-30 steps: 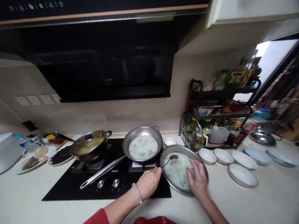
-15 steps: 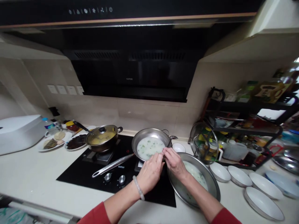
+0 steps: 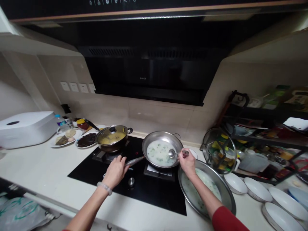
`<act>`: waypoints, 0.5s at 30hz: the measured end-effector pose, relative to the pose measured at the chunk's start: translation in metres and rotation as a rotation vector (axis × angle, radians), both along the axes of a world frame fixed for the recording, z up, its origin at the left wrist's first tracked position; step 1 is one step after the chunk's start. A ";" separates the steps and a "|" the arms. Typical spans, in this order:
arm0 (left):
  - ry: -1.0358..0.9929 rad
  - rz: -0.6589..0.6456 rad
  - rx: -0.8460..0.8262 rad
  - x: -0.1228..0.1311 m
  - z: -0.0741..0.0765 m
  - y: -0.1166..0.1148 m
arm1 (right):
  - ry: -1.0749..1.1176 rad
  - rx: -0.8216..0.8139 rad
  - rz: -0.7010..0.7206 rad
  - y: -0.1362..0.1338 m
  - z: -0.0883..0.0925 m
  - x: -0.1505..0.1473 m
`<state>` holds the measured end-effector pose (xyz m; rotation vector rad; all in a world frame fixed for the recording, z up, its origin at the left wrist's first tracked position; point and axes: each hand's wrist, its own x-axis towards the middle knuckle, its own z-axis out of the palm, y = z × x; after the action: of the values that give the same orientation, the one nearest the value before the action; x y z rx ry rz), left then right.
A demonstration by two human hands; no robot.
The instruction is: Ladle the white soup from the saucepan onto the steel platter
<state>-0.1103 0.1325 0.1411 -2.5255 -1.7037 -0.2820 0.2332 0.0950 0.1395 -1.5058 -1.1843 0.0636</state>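
Note:
My right hand (image 3: 188, 163) is closed around the handle of a metal ladle (image 3: 171, 153), whose bowl hangs over the near right part of the steel wok (image 3: 149, 141). White soup with green bits (image 3: 158, 150) fills the bottom of that wok. My left hand (image 3: 115, 171), with a pale beaded bracelet at the wrist, is wrapped over the wok's long metal handle (image 3: 134, 161); the palm hides part of the grip. Below my right forearm stands a wide steel basin (image 3: 231, 200) holding more of the same white soup.
A lidded pan (image 3: 112, 141) sits on the left burner of the black cooktop (image 3: 96, 175). Plates of food (image 3: 87, 140) lie farther left. Several white bowls (image 3: 258, 189) line the right counter, near a leaning glass lid (image 3: 218, 150) and a black rack (image 3: 269, 142). A range hood (image 3: 149, 64) hangs above.
My hands, together at the wok's right rim before, are now apart. The left went to the wok's handle; the right has brought the ladle over the soup. The view has shifted left.

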 end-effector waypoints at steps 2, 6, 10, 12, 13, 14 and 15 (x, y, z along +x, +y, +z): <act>0.075 -0.015 -0.104 0.000 -0.005 0.006 | 0.064 -0.065 0.020 0.001 -0.003 -0.001; 0.169 -0.059 -0.226 0.011 -0.015 0.018 | 0.056 -0.114 0.088 0.002 -0.011 0.000; 0.215 -0.083 -0.244 0.020 -0.022 0.030 | -0.043 -0.178 0.088 -0.005 -0.019 0.007; 0.228 -0.103 -0.231 0.025 -0.022 0.034 | -0.084 -0.195 0.074 -0.010 -0.020 0.009; 0.233 -0.111 -0.224 0.028 -0.022 0.035 | -0.093 -0.196 0.068 -0.012 -0.021 0.010; 0.237 -0.118 -0.219 0.031 -0.022 0.036 | -0.092 -0.197 0.064 -0.014 -0.021 0.010; 0.240 -0.127 -0.217 0.035 -0.022 0.037 | -0.080 -0.204 0.063 -0.016 -0.021 0.010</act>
<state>-0.0755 0.1699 0.1191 -2.6905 -1.5626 0.2031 0.2431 0.0792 0.1180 -1.6608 -1.3216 0.1728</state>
